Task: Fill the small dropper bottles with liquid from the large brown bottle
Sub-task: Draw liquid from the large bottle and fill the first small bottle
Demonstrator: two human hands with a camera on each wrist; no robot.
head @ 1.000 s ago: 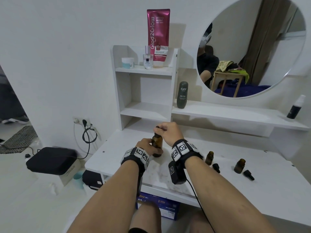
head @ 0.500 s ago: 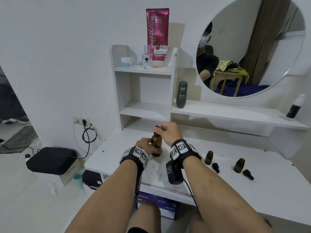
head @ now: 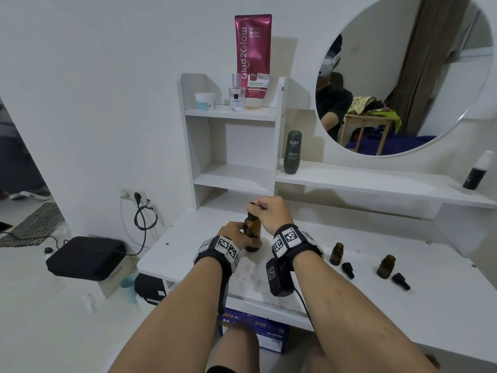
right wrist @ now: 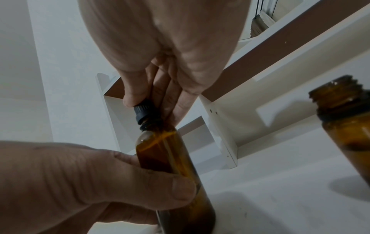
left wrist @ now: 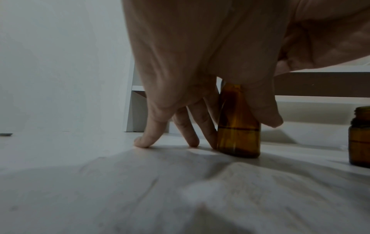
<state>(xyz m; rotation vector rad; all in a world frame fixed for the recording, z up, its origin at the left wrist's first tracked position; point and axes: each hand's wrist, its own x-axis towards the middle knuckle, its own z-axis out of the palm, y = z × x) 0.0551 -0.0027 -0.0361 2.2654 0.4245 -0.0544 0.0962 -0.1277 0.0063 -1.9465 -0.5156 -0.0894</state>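
Note:
The large brown bottle (head: 252,232) stands upright on the white vanity top (head: 403,286). My left hand (head: 236,234) holds its body between thumb and fingers; in the left wrist view the bottle (left wrist: 238,126) shows beside my thumb, with other fingers touching the table. My right hand (head: 269,211) pinches the bottle's black dropper cap (right wrist: 146,112) at the neck, and the large bottle (right wrist: 172,166) is held by the left thumb there. Two small open dropper bottles (head: 336,253) (head: 386,266) stand to the right, each with a loose black dropper cap (head: 347,270) (head: 400,281) beside it.
A white shelf unit (head: 231,146) stands just behind the bottle, carrying a pink tube (head: 252,57), a perfume bottle and a jar. A dark green bottle (head: 292,152) and a black spray bottle (head: 474,173) sit on the long ledge below the round mirror.
Both hands stay on the large bottle and its cap; only the head view has shifted slightly.

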